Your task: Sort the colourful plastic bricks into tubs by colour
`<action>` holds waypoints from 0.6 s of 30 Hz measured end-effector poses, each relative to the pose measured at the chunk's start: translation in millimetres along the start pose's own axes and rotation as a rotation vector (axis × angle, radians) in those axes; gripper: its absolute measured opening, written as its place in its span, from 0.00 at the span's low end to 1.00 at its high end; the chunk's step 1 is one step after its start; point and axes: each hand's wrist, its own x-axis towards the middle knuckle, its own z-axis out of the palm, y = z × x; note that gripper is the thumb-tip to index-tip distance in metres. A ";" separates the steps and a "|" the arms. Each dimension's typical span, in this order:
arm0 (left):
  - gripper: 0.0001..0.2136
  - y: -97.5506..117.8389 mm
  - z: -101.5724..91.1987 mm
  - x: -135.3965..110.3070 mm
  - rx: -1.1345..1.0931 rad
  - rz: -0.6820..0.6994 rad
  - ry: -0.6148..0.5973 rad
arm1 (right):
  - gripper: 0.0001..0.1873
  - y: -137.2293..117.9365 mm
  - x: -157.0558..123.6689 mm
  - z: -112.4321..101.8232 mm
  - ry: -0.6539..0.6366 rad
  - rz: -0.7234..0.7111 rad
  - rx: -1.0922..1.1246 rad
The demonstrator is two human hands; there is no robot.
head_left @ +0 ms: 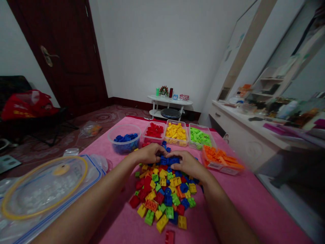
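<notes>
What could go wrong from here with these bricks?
The left hand and right hand are at blue bricks on the mixed pile's far side, so other colors might come along. Orange bricks sit high in their tub near the right forearm; a bump could spill them. The lone red brick at the near end could be overlooked.

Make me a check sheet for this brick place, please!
Surface: pink cloth.
Job's things: mixed brick pile; five tubs, one colour each: blue, red, yellow, green, orange.
Clutter: plastic bag and yellow ring on the left; lone red brick on the near side.
Hands: left hand and right hand, fingers at blue bricks on the pile's far side.
Cables: nothing seen.
Surroundings: door, white stand, cabinet.
</notes>
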 end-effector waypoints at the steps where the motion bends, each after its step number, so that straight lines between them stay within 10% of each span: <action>1: 0.19 -1.5 1.1 -5.1 -0.012 -0.005 0.043 | 0.21 -3.5 -0.4 0.5 0.005 -0.007 -0.028; 11: 0.15 -2.6 4.2 -19.6 -0.121 -0.161 0.299 | 0.15 -20.2 -0.9 6.5 0.113 0.024 -0.347; 18: 0.24 15.6 9.1 -18.1 -0.893 -0.363 0.274 | 0.14 -50.3 -0.4 14.0 0.308 -0.087 -0.227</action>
